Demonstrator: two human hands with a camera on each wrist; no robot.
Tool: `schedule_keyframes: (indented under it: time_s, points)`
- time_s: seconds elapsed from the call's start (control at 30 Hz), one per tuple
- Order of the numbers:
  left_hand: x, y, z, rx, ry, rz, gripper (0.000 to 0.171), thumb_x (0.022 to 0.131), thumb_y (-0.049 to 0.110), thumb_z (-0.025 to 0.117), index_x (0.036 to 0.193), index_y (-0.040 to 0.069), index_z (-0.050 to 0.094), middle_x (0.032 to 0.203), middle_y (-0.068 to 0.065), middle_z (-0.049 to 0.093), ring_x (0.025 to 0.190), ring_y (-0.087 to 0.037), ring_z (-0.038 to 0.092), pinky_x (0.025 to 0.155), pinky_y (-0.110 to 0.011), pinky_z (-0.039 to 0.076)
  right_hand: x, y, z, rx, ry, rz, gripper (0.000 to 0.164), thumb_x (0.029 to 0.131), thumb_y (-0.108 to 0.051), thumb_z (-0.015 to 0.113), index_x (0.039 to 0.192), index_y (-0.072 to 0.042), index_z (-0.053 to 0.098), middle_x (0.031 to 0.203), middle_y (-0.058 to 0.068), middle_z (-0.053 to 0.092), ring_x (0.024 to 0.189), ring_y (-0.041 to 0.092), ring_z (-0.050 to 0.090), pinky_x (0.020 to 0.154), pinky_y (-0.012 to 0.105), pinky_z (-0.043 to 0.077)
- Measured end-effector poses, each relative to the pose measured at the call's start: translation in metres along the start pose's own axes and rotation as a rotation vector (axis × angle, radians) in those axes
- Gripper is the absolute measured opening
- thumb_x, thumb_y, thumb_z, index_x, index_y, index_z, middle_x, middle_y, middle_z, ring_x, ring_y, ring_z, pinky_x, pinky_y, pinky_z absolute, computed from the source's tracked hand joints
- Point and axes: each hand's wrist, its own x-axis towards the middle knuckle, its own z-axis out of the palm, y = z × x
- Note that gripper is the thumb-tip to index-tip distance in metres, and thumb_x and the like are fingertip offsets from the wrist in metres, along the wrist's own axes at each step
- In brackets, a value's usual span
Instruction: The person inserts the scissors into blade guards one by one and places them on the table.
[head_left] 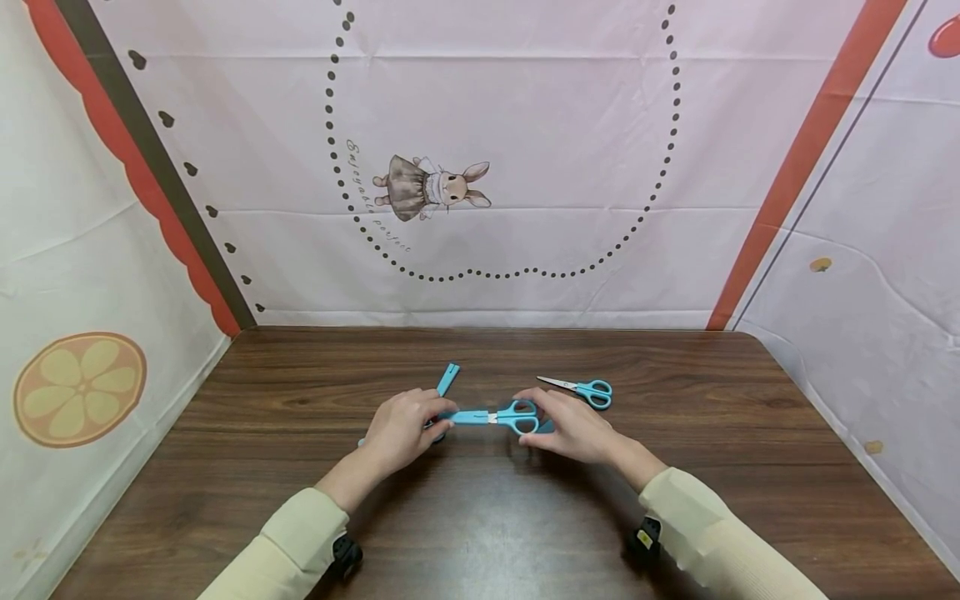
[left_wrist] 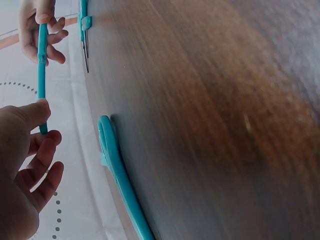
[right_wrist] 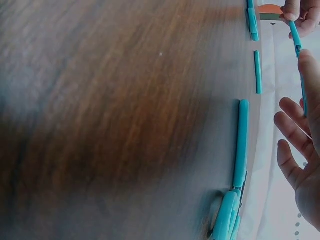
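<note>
Between the two hands, above the tabletop, is a pair of scissors (head_left: 522,418) with light-blue handles. A light-blue blade cover (head_left: 471,417) encloses its blades, with a short stretch of metal showing near the pivot. My left hand (head_left: 407,423) pinches the far end of the cover between thumb and fingers. At the handle loops, my right hand (head_left: 572,427) grips with thumb and fingertips. A second pair of scissors (left_wrist: 114,155), mostly hidden by the left hand in the head view, lies on the table below it.
Behind the right hand lies another pair of scissors (head_left: 597,393) with bare blades pointing left. One loose blue cover (head_left: 449,377) lies beyond the left hand; a blue strip (right_wrist: 241,145) lies below the right hand. The brown wooden table (head_left: 480,533) meets a printed cloth (head_left: 510,167) at the back.
</note>
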Motion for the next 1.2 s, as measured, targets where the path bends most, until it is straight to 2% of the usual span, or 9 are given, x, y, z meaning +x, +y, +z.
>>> schedule_keyframes:
  time_s: [0.13, 0.7, 0.97, 1.2]
  points:
    - [-0.0006, 0.0001, -0.0007, -0.001, -0.003, 0.002, 0.018, 0.078, 0.026, 0.074, 0.095, 0.023, 0.07, 0.077, 0.013, 0.057, 0.062, -0.002, 0.047, 0.053, -0.019, 0.039, 0.0001, -0.0002, 0.0016, -0.003, 0.006, -0.008, 0.056, 0.082, -0.038, 0.068, 0.129, -0.015, 0.048, 0.087, -0.011, 0.055, 0.075, 0.012, 0.056, 0.06, 0.021, 0.042]
    - [-0.0017, 0.0014, 0.0006, -0.016, 0.001, 0.017, 0.017, 0.078, 0.025, 0.073, 0.095, 0.022, 0.07, 0.074, 0.01, 0.055, 0.055, 0.0, 0.043, 0.046, -0.015, 0.032, -0.0015, 0.0011, 0.0063, -0.005, 0.023, -0.02, 0.057, 0.083, -0.048, 0.062, 0.129, -0.016, 0.049, 0.089, -0.007, 0.057, 0.075, 0.011, 0.057, 0.058, 0.02, 0.042]
    - [-0.0017, 0.0023, 0.0029, -0.021, 0.016, 0.03, 0.018, 0.078, 0.024, 0.073, 0.096, 0.022, 0.07, 0.078, 0.008, 0.059, 0.057, -0.002, 0.05, 0.046, -0.016, 0.036, -0.0029, 0.0, 0.006, 0.003, 0.016, -0.019, 0.057, 0.083, -0.046, 0.063, 0.13, -0.015, 0.049, 0.092, -0.007, 0.058, 0.078, 0.011, 0.058, 0.06, 0.02, 0.043]
    - [-0.0014, 0.0025, 0.0045, -0.04, 0.019, 0.028, 0.018, 0.078, 0.023, 0.073, 0.096, 0.02, 0.07, 0.077, 0.008, 0.058, 0.055, -0.002, 0.047, 0.045, -0.016, 0.034, -0.0026, 0.0006, 0.0064, -0.002, 0.021, -0.02, 0.057, 0.083, -0.047, 0.063, 0.129, -0.015, 0.049, 0.093, -0.007, 0.059, 0.077, 0.01, 0.058, 0.06, 0.02, 0.043]
